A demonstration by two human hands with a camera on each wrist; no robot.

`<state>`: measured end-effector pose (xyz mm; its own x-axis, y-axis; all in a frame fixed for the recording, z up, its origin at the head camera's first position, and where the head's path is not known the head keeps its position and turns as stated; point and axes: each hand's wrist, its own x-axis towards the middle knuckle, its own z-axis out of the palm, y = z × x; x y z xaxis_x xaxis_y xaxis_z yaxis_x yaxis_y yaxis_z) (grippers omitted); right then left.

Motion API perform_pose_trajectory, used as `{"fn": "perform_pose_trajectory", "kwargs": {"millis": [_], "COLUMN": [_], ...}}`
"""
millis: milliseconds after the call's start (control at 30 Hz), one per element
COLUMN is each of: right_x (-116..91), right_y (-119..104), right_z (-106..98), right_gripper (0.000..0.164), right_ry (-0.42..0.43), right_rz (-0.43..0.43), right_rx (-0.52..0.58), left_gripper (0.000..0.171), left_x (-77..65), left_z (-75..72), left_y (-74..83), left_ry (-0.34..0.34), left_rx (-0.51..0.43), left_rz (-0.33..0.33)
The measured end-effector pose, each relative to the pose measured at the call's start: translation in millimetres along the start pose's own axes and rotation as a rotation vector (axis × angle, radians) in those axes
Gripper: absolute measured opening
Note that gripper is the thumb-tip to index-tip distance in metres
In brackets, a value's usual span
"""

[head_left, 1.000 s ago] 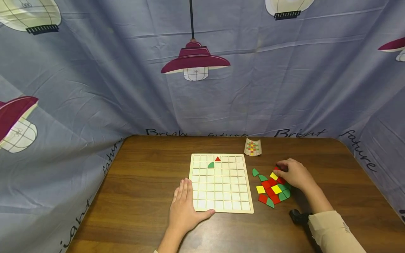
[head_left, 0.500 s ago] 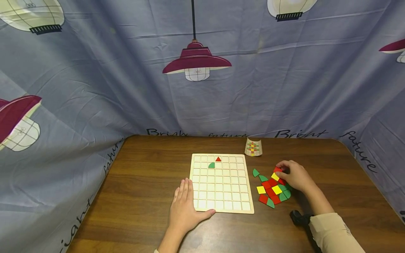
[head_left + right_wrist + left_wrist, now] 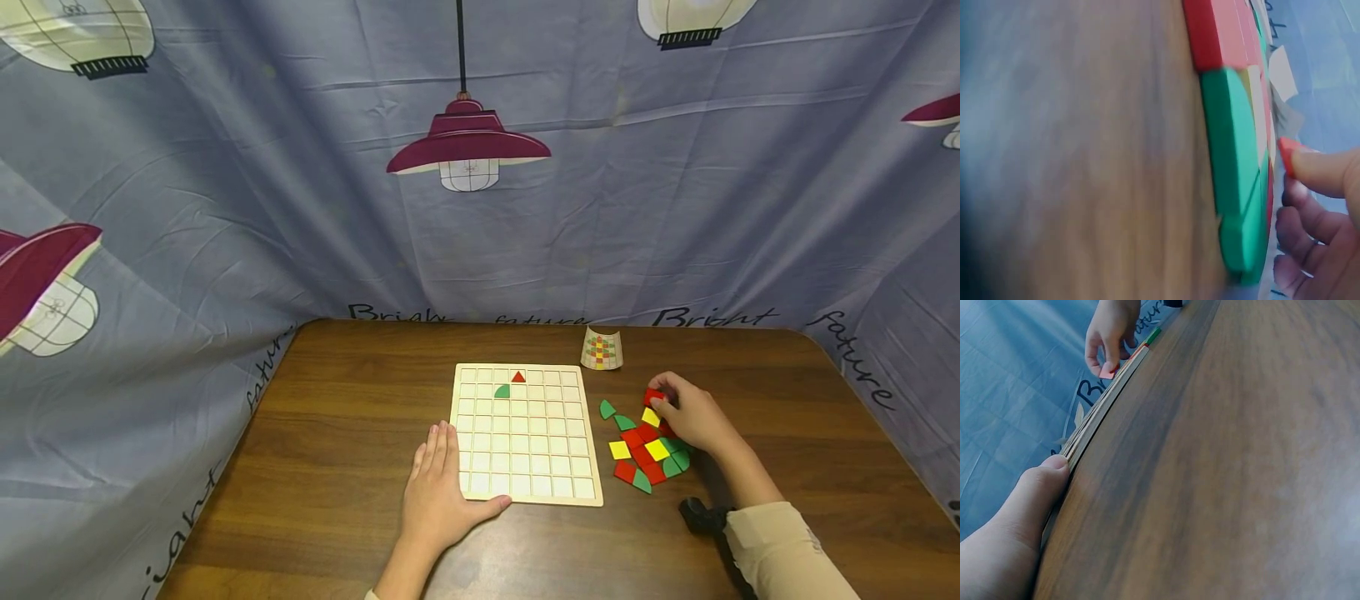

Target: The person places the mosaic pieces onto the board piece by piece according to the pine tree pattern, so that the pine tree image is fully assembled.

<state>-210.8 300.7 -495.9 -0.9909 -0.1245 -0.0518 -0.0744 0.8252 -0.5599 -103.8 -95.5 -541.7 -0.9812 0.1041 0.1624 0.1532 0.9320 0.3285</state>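
My left hand (image 3: 442, 492) rests on the lower left corner of a pale gridded board (image 3: 528, 467), its fingers straight along the left edge and the thumb at the near edge. On the board sit a red triangle (image 3: 518, 377) and a green quarter-circle tile (image 3: 502, 391) diagonally below it. My right hand (image 3: 693, 412) pinches a red tile (image 3: 1286, 156) between thumb and fingers at the far end of a loose pile. In the left wrist view this red tile (image 3: 1107, 373) shows raised at the fingertips. A yellow square (image 3: 651, 417) lies just below that hand.
Right of the board are several red, yellow and green tiles (image 3: 643, 457), partly covered by the right hand. A small curved card (image 3: 602, 350) with a coloured pattern stands behind the board. The wooden table (image 3: 337, 400) meets a grey-blue printed curtain (image 3: 300, 208) at the back.
My right hand has shifted slightly up and away from the pile with the red tile, uncovering more of the yellow square. The left hand and board stay in place.
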Motion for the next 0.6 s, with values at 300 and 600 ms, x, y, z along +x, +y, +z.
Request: {"fn": "perform_pose_trajectory", "kwargs": {"millis": [300, 600], "right_x": [12, 24], "right_y": [-32, -77], "right_z": [10, 37], "right_gripper": [0.022, 0.018], "right_ry": [0.005, -0.036], "right_rz": [-0.033, -0.115], "right_rx": [0.044, 0.095], "left_gripper": [0.133, 0.133], "left_x": [-0.1, -0.2], "left_z": [-0.1, 0.7], "left_y": [-0.4, -0.5], "left_ry": [-0.003, 0.002], "left_rx": [0.007, 0.011], "left_rz": [0.003, 0.007]}}
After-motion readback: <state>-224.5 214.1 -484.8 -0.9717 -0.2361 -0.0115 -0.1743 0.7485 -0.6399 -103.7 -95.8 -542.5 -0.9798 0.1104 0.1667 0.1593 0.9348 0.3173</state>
